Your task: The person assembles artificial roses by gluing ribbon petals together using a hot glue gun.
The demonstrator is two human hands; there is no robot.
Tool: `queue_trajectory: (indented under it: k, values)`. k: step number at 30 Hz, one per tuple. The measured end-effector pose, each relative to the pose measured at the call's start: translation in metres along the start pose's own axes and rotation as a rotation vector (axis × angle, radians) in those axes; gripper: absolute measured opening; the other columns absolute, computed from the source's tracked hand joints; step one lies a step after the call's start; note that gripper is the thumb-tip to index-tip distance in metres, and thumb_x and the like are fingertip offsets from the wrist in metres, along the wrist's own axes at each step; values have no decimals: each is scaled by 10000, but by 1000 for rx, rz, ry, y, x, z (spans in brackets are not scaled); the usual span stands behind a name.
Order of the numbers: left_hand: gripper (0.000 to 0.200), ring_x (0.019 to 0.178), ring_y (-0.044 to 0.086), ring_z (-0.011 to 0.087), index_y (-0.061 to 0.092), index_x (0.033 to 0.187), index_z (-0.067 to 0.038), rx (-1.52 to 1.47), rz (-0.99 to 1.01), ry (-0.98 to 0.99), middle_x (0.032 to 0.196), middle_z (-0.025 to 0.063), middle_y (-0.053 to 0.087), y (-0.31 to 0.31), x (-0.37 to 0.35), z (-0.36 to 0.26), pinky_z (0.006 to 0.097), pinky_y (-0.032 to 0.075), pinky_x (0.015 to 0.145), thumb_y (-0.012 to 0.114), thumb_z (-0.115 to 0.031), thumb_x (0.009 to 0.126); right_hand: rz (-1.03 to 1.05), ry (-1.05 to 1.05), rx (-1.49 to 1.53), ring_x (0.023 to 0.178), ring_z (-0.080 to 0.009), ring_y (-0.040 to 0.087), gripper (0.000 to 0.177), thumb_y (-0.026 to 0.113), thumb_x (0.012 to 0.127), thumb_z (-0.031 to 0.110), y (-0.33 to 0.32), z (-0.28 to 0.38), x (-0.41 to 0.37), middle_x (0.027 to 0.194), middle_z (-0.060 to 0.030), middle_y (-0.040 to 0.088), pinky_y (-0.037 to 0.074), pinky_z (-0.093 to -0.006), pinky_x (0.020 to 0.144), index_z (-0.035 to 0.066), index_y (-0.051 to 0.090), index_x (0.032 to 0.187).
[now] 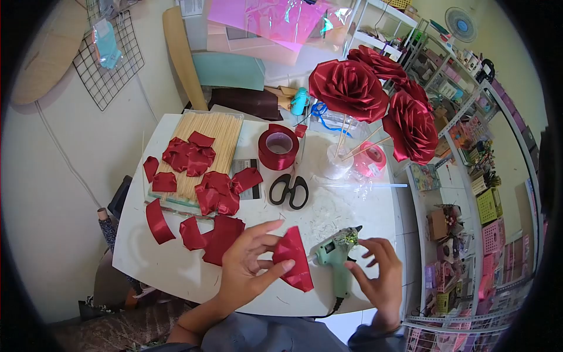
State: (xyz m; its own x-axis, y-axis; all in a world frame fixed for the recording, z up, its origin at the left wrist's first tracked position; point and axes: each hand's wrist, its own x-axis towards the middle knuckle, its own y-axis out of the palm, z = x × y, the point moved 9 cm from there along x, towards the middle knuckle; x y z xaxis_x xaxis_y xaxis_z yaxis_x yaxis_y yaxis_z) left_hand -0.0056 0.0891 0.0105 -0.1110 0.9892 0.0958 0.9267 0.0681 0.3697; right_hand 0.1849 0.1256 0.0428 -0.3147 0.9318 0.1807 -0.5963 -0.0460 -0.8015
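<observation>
A folded piece of red satin ribbon (pixel 295 264) is pinched between the thumb and fingers of my left hand (pixel 246 264), over the front of the white table. My right hand (pixel 380 273) is at the right edge of the table, fingers curved and apart with nothing between them. Just left of it lies a mint-green glue gun (pixel 333 262), its dark nozzle pointing up and right, close to my right fingertips. Several cut red ribbon pieces (pixel 226 234) lie to the left of my left hand, some overlapping.
Black-handled scissors (pixel 288 192) and a roll of red ribbon (pixel 278 148) lie mid-table. More ribbon pieces rest on a pack of wooden sticks (pixel 220 132). Large red ribbon roses (pixel 349 91) stand on sticks in a white holder (pixel 338 164). Crowded shelves (pixel 469 193) stand at right.
</observation>
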Motion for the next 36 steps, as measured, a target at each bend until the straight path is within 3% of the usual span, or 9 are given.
queue_trajectory:
  k: [1,3,8,12,18,21,27,29,36]
  values:
    - [520,893,528,156,351,1160,31,-2,4,0,945,126,524,2,0,1,231,487,700,550,137,692,-3,3,-2,708,-209,569,353,682,666,127,-3,2,11,875,-132,538,464,-303,549,-10,530,954]
    - [508,883,535,148,364,1143,27,37,128,-112,921,120,538,15,-3,12,228,489,693,575,119,691,201,-226,377,720,-196,576,330,655,683,73,8,32,25,876,-127,559,462,-282,587,-9,530,977]
    - [402,902,539,130,447,1094,-5,54,185,-142,1032,95,517,19,-5,25,232,494,712,588,55,722,414,-126,765,763,-114,568,270,579,728,-15,41,34,39,813,-82,601,458,-234,655,-15,550,996]
    - [377,913,538,138,463,1076,-3,145,202,-139,1053,99,507,21,-5,28,254,499,724,586,53,724,503,-113,724,760,-111,579,220,570,724,-38,51,39,37,821,-85,607,462,-222,664,-19,574,943]
    - [302,871,561,143,479,1056,4,183,180,-197,963,98,556,22,-5,28,264,497,724,562,-3,766,414,-119,790,732,-116,594,163,560,711,-60,48,29,39,782,-85,615,467,-218,673,-5,604,859]
    - [259,845,562,139,486,1009,52,254,126,-178,933,140,562,17,-3,29,233,493,702,539,63,756,387,-140,728,703,-115,593,144,564,711,-52,47,29,38,760,-79,616,467,-218,666,3,612,835]
    - [172,778,594,140,572,937,4,328,41,25,862,100,602,11,-2,16,235,514,636,534,21,770,451,-200,818,691,-109,570,111,619,722,27,49,39,36,751,-70,613,456,-224,670,2,615,830]
    - [162,753,601,145,589,897,1,421,32,125,843,95,605,12,-2,8,239,519,627,536,46,751,481,-83,1011,723,-104,566,127,630,725,47,57,31,36,767,-72,610,454,-226,679,-6,610,839]
    - [138,761,591,144,592,848,28,554,29,190,838,114,596,13,-3,2,227,511,637,540,87,735,516,-49,916,750,-102,567,120,625,720,10,66,30,35,791,-81,601,459,-223,697,-18,595,833]
